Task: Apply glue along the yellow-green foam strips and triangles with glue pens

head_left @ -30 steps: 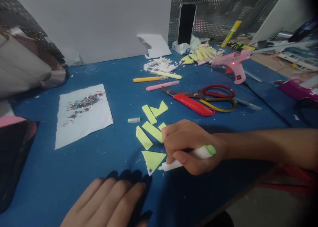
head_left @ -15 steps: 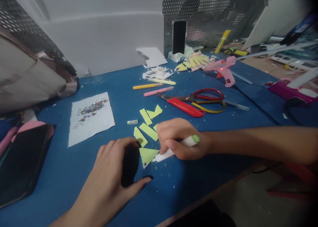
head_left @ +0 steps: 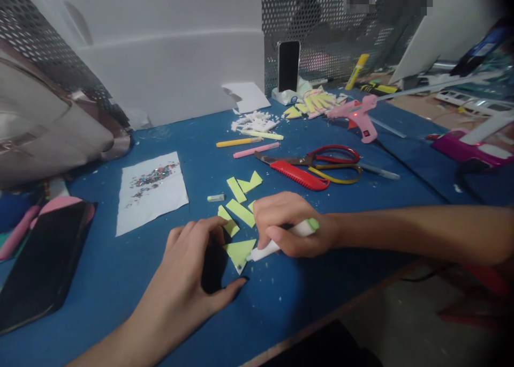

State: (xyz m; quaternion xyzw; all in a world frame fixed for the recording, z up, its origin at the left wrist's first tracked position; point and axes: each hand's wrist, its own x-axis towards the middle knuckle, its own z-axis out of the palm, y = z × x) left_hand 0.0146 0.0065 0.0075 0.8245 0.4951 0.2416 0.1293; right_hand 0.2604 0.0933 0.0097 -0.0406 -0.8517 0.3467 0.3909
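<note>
My right hand (head_left: pixel 295 225) grips a white marker with a green end (head_left: pixel 267 251), its tip touching the right edge of a light green triangular piece (head_left: pixel 241 253). A dark spot marks the lower corner of that triangle. My left hand (head_left: pixel 193 265) rests on the table at the left, thumb and index finger spread apart around the triangle's left side. Its fingertips reach the triangle's upper left and a green strip (head_left: pixel 228 222). Above lie more pale green pieces (head_left: pixel 241 212), one partly covered by my right hand. A small cap-like cylinder (head_left: pixel 216 197) lies beside them.
Red-and-yellow-handled scissors (head_left: pixel 337 158) and a red cutter (head_left: pixel 301 175) lie beyond my right hand. Farther back are a pink glue gun (head_left: pixel 359 115), orange (head_left: pixel 236 142) and pink pens (head_left: pixel 255 150), and white scraps (head_left: pixel 257 121). Glitter-covered paper (head_left: pixel 152 217) and a phone (head_left: pixel 44 260) lie left.
The view has shifted slightly. The triangle is turned a little, and my left index finger sits a bit differently at its upper left. The marker stays in my right hand at the triangle's edge.
</note>
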